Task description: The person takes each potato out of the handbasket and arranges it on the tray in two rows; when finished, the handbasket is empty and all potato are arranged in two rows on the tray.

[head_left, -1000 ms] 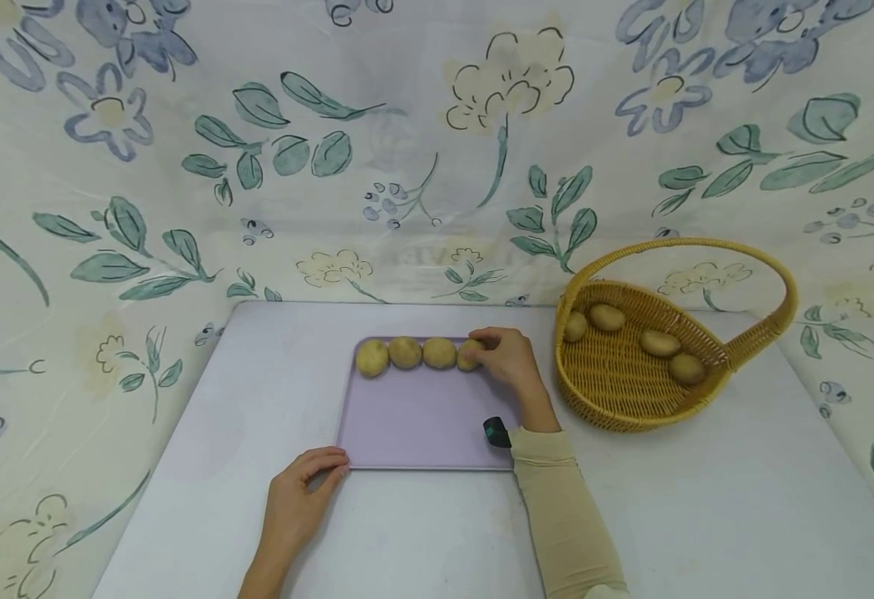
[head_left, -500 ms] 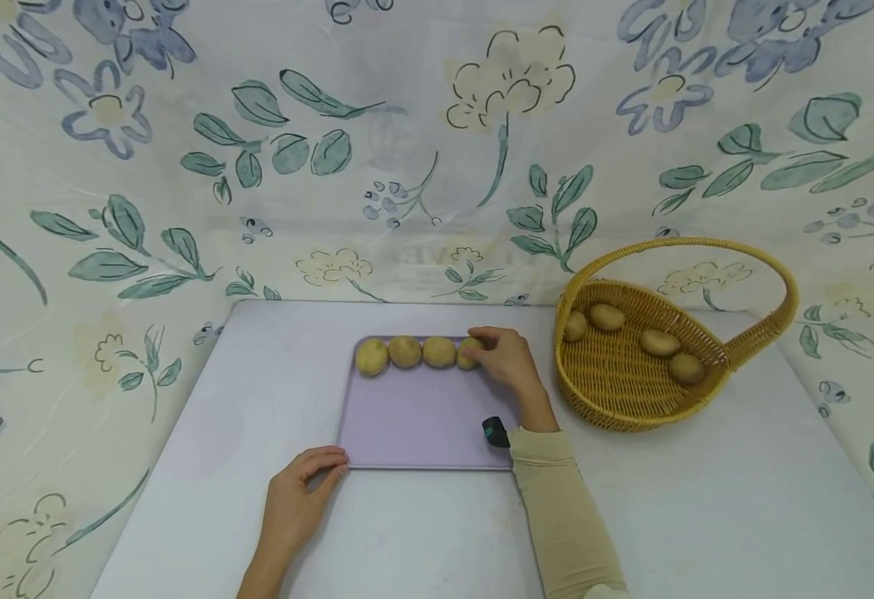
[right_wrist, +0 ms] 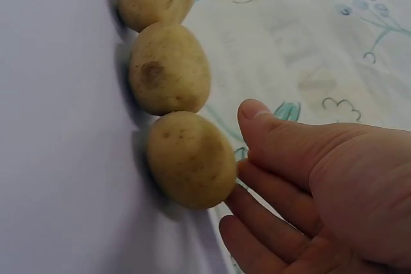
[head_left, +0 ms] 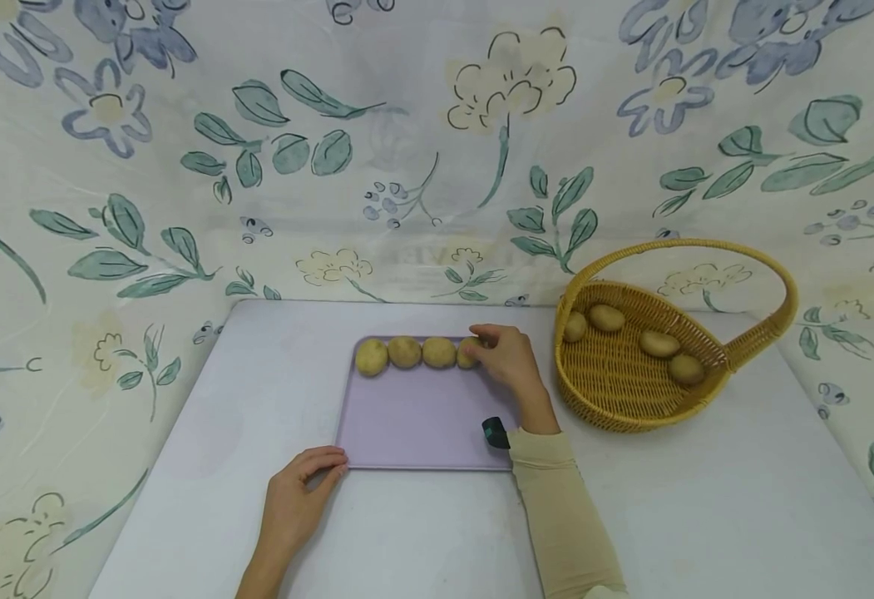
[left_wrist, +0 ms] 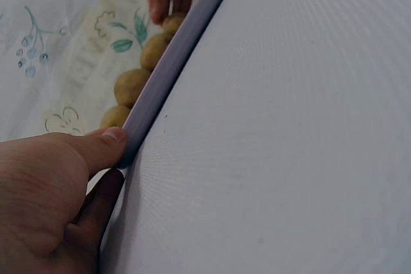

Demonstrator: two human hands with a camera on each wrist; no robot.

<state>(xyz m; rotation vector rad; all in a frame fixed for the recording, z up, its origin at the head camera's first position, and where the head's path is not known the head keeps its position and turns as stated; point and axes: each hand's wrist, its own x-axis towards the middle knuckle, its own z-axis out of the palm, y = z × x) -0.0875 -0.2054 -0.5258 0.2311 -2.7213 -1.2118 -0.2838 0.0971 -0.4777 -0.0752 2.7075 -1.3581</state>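
A row of several potatoes (head_left: 439, 353) lies along the far edge of a lilac tray (head_left: 422, 424). My right hand (head_left: 510, 359) is at the rightmost potato (right_wrist: 191, 160). In the right wrist view its thumb stands apart from that potato, while the loosely bent fingers are close beside it; whether a fingertip touches cannot be told. My left hand (head_left: 298, 497) pinches the tray's near left corner. The left wrist view shows the left thumb on the tray's rim (left_wrist: 154, 97) and a finger below it.
A wicker basket (head_left: 616, 408) with a tall handle stands to the right of the tray, several potatoes (head_left: 659, 343) inside. A small black device (head_left: 495, 433) sits at the right wrist. Behind the white table (head_left: 272, 374) hangs a floral cloth (head_left: 407, 166).
The right hand has risen very slightly at the rightmost potato, its fingers a little looser. The left hand, tray and potatoes look the same.
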